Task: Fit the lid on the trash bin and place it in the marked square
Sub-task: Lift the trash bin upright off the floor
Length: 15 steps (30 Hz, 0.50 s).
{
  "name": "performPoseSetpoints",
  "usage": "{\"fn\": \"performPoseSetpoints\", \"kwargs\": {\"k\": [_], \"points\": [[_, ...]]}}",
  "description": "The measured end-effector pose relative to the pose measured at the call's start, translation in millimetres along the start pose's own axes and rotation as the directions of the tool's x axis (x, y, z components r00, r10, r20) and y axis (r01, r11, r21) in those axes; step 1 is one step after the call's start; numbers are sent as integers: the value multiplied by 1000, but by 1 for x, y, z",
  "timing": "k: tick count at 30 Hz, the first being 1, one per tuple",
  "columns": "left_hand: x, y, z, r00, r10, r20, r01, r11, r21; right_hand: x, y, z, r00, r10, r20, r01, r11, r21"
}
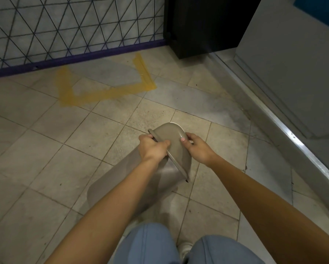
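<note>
From the head camera, a smooth beige plastic trash bin point(121, 180) with a tapering, rounded body is tilted over the pale, speckled stone floor tiles point(45, 149), its base toward the near left and its mouth toward the far right. Over that mouth sits a domed beige plastic lid point(174, 141) with a thin flat rim and a glossy curved top. Whether it is fully seated cannot be told.

The left hand point(152, 148) is closed around the lid's rim on the left side, thumb lying across the dome and fingers curled under the edge. The right hand point(197, 147) clasps the right side of the lid, thumb pressed on the dome, fingers wrapped out of sight behind it.

The yellow taped square point(104, 92), worn and matte, lies on the floor well beyond the bin to the far left, against a purple-edged wall with a dark triangular wire grid point(64, 25). A black cabinet point(203, 25) stands far right.
</note>
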<state>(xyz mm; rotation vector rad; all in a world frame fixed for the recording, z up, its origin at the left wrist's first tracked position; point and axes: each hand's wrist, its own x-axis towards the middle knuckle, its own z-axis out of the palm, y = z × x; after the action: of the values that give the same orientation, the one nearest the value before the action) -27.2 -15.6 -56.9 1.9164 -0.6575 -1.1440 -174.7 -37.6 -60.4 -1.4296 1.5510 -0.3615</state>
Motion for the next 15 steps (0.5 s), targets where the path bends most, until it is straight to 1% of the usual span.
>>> {"fn": "performPoseSetpoints", "kwargs": {"k": [4,8,10,12,15], "points": [[-5,15,-15,1000,-6,26,8,998,-69,-2,-10,-9,998,-5,-67,9,998,58],[-5,28,-29,995,22,96,-9,992,-129,-2,-15,-18,988,31,-150,-18,996,87],[-5,34,-36,993,43,112,-24,986,-163,-1,-17,-21,979,107,-173,-83,986,141],[-5,40,-42,992,57,109,-35,980,-197,-1,-17,-24,959,224,-174,-174,949,263],[-5,46,-50,991,58,123,-26,967,-254,-3,-18,-29,928,360,-99,-287,857,429]]}}
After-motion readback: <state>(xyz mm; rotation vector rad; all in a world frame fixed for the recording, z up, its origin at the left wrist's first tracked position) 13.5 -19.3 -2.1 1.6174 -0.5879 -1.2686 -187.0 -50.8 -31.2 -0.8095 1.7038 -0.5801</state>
